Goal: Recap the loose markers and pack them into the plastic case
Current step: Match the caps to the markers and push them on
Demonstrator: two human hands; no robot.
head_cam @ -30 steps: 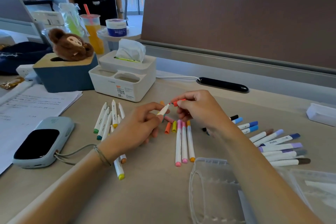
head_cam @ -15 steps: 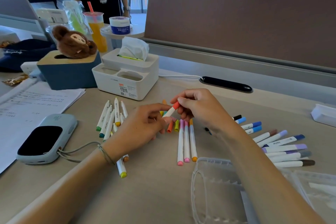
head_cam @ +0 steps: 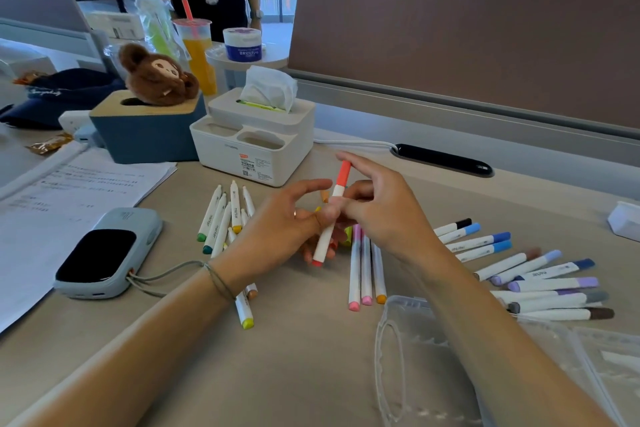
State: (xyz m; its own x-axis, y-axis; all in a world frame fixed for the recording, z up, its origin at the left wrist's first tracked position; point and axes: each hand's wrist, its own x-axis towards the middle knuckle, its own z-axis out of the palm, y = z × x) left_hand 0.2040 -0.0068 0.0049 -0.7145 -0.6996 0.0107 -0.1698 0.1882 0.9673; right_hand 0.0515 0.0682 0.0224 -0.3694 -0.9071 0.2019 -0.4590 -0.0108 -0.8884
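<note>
Fingers of the right hand (head_cam: 384,215) were curled around the upper half of a red marker (head_cam: 330,217), pinching the white barrel just under its red cap, with the index finger stretched up behind the cap. The left hand (head_cam: 287,225) sat close beside it with fingers loosely spread; its thumb seemed to touch the barrel lower down, though I could not tell whether it truly gripped or only steadied it. The marker stood nearly upright between the two hands, tilted a little, its capped end up and its red lower end hanging above the desk (head_cam: 294,367). To my eye the capping step on this one looked finished, or all but: the cap appeared seated, though whether it had clicked home I could not judge. The next move, I judged, would call for either a last press on the cap or carrying the marker to the clear plastic case (head_cam: 405,350), which lay open near the front edge of the desk, to the right, and held no markers that I could see. More markers lay about: a green and yellow group (head_cam: 225,218) to the left, three pink and orange ones (head_cam: 365,274) just below the right hand, and a fan of blue, purple and brown ones (head_cam: 533,274) further right, just behind the case.
</note>
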